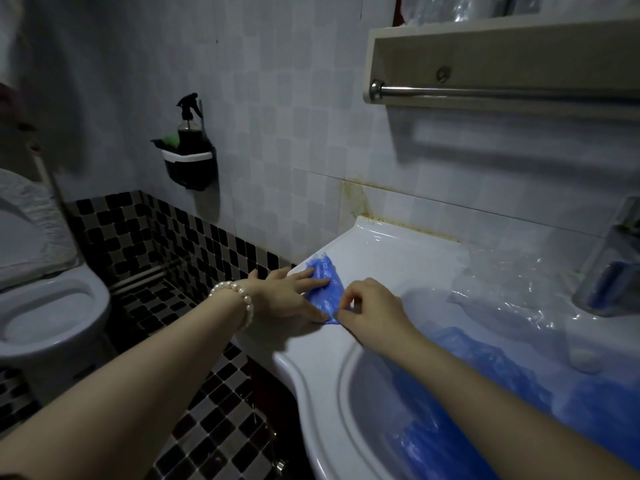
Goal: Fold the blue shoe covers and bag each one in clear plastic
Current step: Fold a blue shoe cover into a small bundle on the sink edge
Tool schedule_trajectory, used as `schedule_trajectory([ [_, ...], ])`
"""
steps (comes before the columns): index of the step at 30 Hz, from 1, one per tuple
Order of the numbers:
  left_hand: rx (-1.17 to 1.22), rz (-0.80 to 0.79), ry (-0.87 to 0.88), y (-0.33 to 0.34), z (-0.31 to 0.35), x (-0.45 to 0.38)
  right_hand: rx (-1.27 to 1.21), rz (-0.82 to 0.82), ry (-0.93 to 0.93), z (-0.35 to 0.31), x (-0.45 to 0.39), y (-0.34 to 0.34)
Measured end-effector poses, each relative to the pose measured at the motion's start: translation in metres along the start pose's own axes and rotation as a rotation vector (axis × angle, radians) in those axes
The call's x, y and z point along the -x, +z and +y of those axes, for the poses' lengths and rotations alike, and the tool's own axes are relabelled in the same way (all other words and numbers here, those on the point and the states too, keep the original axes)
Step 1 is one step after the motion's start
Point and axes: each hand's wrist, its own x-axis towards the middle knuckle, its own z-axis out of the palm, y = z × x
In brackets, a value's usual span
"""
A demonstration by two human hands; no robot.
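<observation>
A blue shoe cover (329, 276) lies flattened on the left ledge of the white sink (391, 251). My left hand (289, 293), with a pearl bracelet on the wrist, presses straight fingers on it. My right hand (372, 311) pinches the cover's near corner with thumb and forefinger. A pile of blue shoe covers (491, 382) fills the basin, partly hidden by my right forearm. Clear plastic bags (512, 292) lie crumpled on the ledge behind the basin.
A toilet (45, 306) stands at the left over a black-and-white tiled floor. A wall holder with a spray bottle (189, 147) hangs on the tiles. A shelf with a towel bar (502, 91) juts out above the sink. A faucet (613, 265) stands at the right.
</observation>
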Motion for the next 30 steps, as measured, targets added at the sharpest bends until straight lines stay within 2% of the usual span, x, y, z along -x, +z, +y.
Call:
schedule_trajectory([
  [2, 0.007, 0.001, 0.004, -0.001, 0.000, 0.000, -0.241, 0.057, -0.123, 0.011, 0.008, 0.000],
  [5, 0.001, -0.005, 0.010, -0.001, -0.001, -0.001, -0.243, 0.018, -0.179, 0.021, 0.007, -0.002],
  [10, 0.119, -0.025, 0.021, -0.003, -0.004, -0.003, 0.137, -0.106, -0.005, 0.004, -0.006, -0.007],
  [14, 0.130, -0.026, 0.025, -0.002, -0.005, -0.004, 0.296, -0.257, 0.197, -0.010, -0.020, -0.007],
  [18, 0.034, 0.005, 0.007, 0.001, -0.002, -0.004, 0.476, -0.261, 0.195, -0.017, -0.026, -0.003],
  [20, 0.044, 0.006, 0.005, 0.001, -0.001, -0.004, 0.402, -0.187, 0.155, -0.014, -0.022, -0.001],
  [23, 0.050, -0.003, 0.006, -0.001, -0.001, -0.003, -0.080, -0.023, 0.058, 0.003, -0.008, -0.002],
  [25, 0.052, -0.006, 0.011, -0.002, -0.002, -0.003, -0.275, 0.006, -0.069, 0.018, -0.001, -0.007],
  [28, 0.056, -0.026, 0.021, -0.003, -0.003, -0.003, -0.297, -0.068, -0.132, 0.026, -0.001, -0.013],
  [30, 0.107, -0.040, 0.020, -0.004, -0.003, -0.004, -0.191, -0.051, -0.144, 0.024, -0.007, -0.011],
])
